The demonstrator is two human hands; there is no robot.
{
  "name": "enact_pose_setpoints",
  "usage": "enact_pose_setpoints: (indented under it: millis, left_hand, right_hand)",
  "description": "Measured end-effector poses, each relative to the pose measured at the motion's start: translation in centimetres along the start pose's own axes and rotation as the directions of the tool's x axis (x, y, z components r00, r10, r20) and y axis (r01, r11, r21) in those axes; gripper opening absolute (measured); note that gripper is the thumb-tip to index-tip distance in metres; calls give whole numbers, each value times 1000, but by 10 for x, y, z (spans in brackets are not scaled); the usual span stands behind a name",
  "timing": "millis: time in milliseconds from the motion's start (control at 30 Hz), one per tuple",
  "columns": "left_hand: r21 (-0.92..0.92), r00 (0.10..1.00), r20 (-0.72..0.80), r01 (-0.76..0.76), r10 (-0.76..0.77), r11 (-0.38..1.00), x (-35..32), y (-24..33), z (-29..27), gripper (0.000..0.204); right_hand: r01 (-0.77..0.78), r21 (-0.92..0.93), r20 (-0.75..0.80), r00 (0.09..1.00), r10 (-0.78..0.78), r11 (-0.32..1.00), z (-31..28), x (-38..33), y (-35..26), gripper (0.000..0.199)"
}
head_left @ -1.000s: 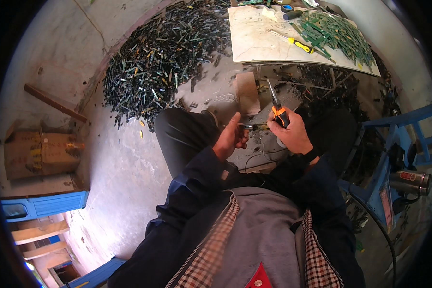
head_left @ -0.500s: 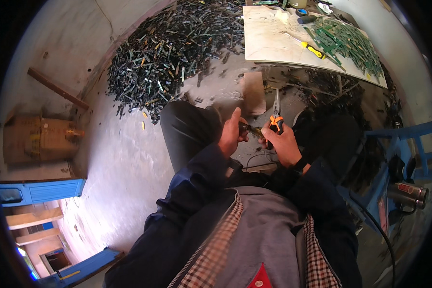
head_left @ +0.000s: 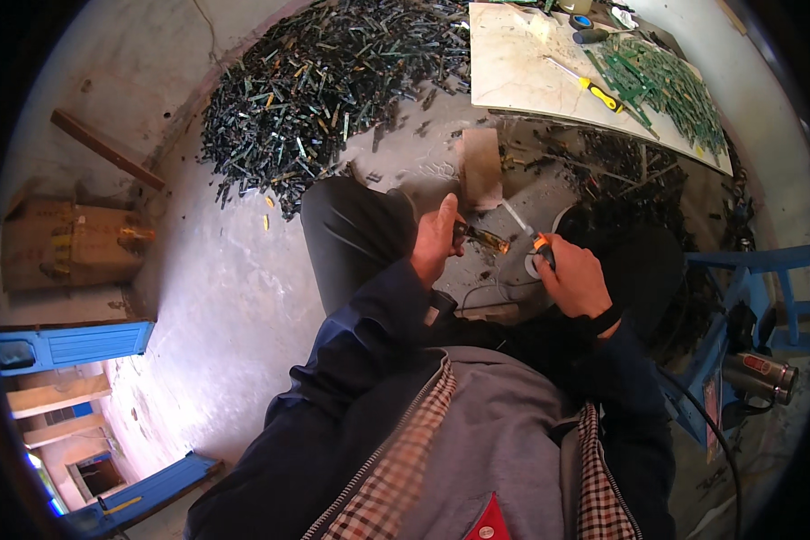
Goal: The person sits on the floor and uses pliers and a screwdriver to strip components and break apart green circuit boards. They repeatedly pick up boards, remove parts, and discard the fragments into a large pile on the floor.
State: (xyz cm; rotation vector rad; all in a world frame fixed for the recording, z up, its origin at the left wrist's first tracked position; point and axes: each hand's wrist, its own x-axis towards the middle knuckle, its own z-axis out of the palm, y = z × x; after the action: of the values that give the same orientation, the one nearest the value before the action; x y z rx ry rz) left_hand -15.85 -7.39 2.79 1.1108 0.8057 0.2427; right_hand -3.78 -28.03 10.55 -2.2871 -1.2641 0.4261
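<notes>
In my left hand (head_left: 436,238) is a slim dark piece (head_left: 488,238) with an amber end, which points right toward the middle. Its kind cannot be made out, and my fingers are wrapped round its other end, thumb upward. My right hand (head_left: 574,277) is closed round the orange and black handles of needle-nose pliers (head_left: 541,245). Seen edge-on, their pale jaws slant up and left, apart from the dark piece. Part of the handles is hidden by my palm.
Dark strips lie in a large heap (head_left: 306,108) on the floor ahead. A pale board (head_left: 522,72) at far right bears green strips (head_left: 657,85) and a yellow-black screwdriver (head_left: 598,93). A brown slab (head_left: 482,166) lies before me; blue stool (head_left: 747,270) at right, cardboard box (head_left: 76,245) at left.
My right hand has moved right and slightly down with the pliers, away from my left hand. The pliers have turned and their jaws now lean left. The dark piece's amber end is uncovered.
</notes>
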Motion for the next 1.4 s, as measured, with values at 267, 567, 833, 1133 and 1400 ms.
enact_pose_setpoints:
  millis: [267,567,833,1133,1400]
  left_hand:
    - [131,999,-47,10,-3,991,-4,8,5,52]
    - [124,1000,9,-17,16,992,-1,3,5,52]
    - [176,999,-14,-27,30,984,3,-2,7,51]
    - [232,996,-33,-69,78,970,4,-6,6,51]
    - [270,994,-40,-91,106,959,5,-6,8,51]
  right_hand:
    - [188,-352,166,977,-137,917,-10,-2,-9,24]
    - [202,-406,126,978,-164,891,-11,0,-8,22]
    - [227,-468,98,974,-205,854,-1,2,-7,14]
    - [136,-398,133,987,-89,907,8,-2,-7,18]
    - [101,-388,105,992,-65,916,10,-5,-7,19]
